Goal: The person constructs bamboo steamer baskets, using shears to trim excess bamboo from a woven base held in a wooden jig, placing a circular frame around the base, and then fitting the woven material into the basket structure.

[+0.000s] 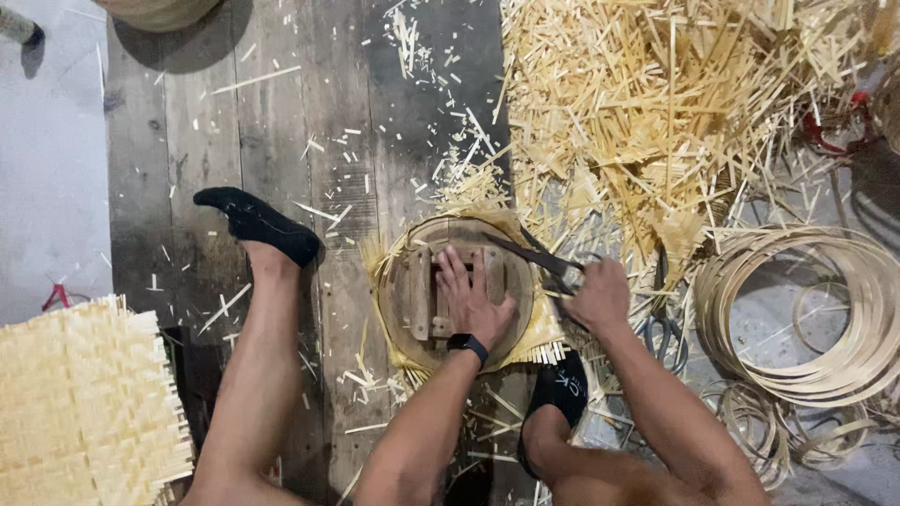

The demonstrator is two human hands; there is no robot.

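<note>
Shears in your right hand, left hand pinning the mould

Your left hand (472, 302) lies open and flat on the round wooden mould (457, 292), which sits on the woven bamboo mat (542, 330) between your feet. Your right hand (598, 296) is closed around the shears (536, 258) at the rim. I'd guess the strips are light, springy and splintery, so hold the mould, not the fringe.
</note>
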